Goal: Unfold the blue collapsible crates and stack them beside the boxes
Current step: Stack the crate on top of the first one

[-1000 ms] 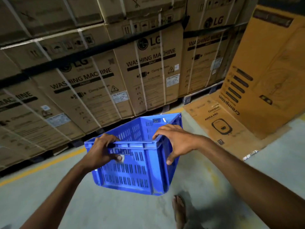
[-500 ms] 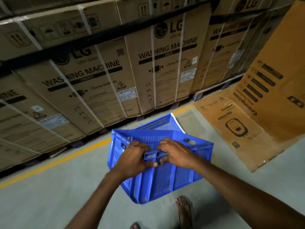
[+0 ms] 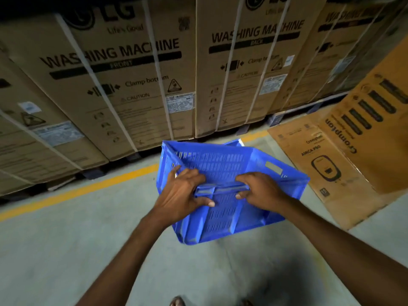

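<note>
Blue perforated plastic fills the middle of our view: a blue slotted plastic collapsible crate, held off the grey concrete floor and tilted, its far rim higher than the near corner that dips toward six o'clock. We see our left hand wrapped over the near rim at the left end of the moulded handle bar, thumb pressed across the outer wall, while our right hand grips the right end of that same bar, fingers curled over it. Both hands are closed on the crate, just beside each other with only the handle's short span between them.

At twelve o'clock stands a row of tall brown cardboard washing machine boxes, bound with pale straps and raised on dark pallet feet. A yellow painted floor line runs from nine o'clock toward one o'clock, passing behind the crate. At two o'clock a flattened orange-brown cardboard sheet printed with an appliance picture lies on the floor, and a larger orange-brown carton leans above it. At six o'clock the tips of our feet just show.
</note>
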The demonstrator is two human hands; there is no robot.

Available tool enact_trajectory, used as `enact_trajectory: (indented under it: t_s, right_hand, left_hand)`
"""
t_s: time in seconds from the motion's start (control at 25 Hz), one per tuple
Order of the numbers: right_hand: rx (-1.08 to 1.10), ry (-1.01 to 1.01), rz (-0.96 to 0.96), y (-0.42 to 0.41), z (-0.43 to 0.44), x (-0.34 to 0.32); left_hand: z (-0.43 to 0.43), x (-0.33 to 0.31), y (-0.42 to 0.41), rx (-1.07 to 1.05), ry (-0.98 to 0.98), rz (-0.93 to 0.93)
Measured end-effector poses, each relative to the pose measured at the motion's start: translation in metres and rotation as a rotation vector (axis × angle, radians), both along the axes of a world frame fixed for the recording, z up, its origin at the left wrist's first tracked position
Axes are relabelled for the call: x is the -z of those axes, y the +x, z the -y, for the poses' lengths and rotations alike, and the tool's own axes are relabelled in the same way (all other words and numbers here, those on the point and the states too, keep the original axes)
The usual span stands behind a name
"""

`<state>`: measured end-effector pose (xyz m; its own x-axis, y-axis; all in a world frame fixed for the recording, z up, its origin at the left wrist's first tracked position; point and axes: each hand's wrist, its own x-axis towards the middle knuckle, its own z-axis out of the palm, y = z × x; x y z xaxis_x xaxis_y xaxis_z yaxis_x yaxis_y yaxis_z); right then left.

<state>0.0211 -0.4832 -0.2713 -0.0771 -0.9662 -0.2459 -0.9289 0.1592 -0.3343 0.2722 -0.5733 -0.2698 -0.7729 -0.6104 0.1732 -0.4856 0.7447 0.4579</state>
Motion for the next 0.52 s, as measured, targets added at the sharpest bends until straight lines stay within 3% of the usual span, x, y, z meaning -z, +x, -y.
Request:
enact_trajectory:
  t_s: [0.12,0.52]
  right_hand:
    - [-0.111,-0.114,-0.119,-0.008,0.037,0.048]
    - [-0.227,-0.542,-0.333,-0.015,0.083,0.292]
  left_hand:
    - [0.024,0.056,-0.001,-0.056,-0.022,0.09]
    - [0.044,0.32,-0.016,-0.167,-0.286,-0.212]
